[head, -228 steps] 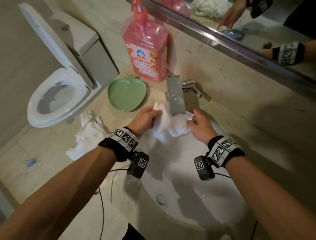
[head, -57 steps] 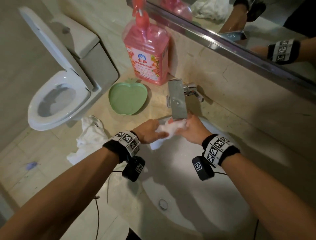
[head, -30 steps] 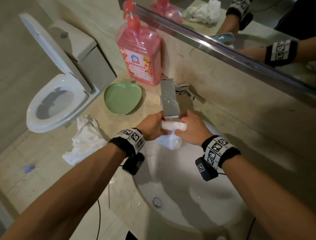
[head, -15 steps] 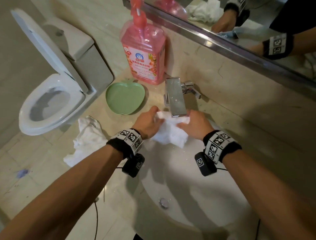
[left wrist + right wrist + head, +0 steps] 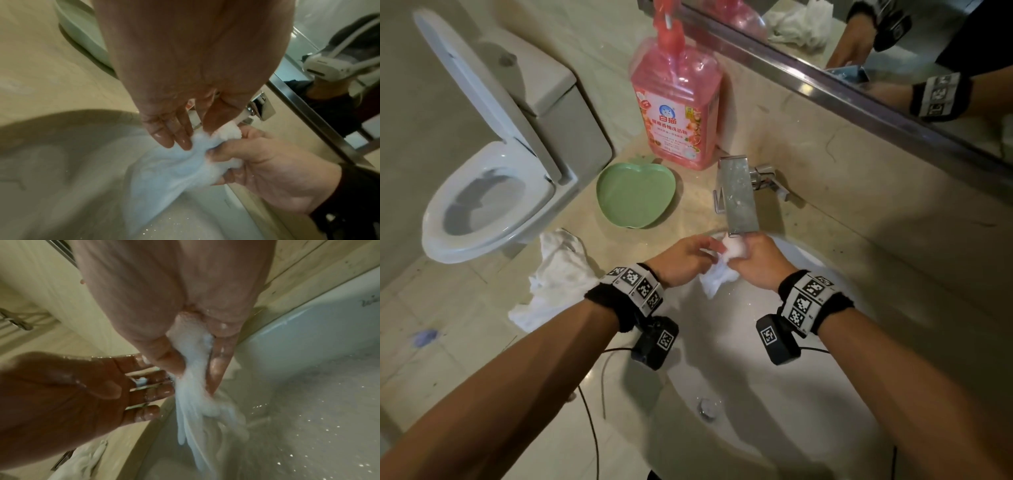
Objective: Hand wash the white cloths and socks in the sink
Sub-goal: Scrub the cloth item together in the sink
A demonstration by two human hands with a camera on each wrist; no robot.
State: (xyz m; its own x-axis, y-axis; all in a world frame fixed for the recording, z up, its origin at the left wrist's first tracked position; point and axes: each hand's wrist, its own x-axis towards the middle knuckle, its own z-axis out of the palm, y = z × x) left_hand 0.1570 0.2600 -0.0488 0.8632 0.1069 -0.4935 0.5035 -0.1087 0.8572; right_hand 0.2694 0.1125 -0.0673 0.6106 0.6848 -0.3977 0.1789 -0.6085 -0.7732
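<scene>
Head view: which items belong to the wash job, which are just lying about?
In use: white cloth gripped by right hand and left hand, faucet, sink, cloth pile waiting.
Idle: pink detergent bottle, green dish, toilet.

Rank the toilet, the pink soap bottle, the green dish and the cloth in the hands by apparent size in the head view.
1. toilet
2. pink soap bottle
3. green dish, looking close to the bottle, so that order is unsure
4. cloth, mostly bunched inside the hands
</scene>
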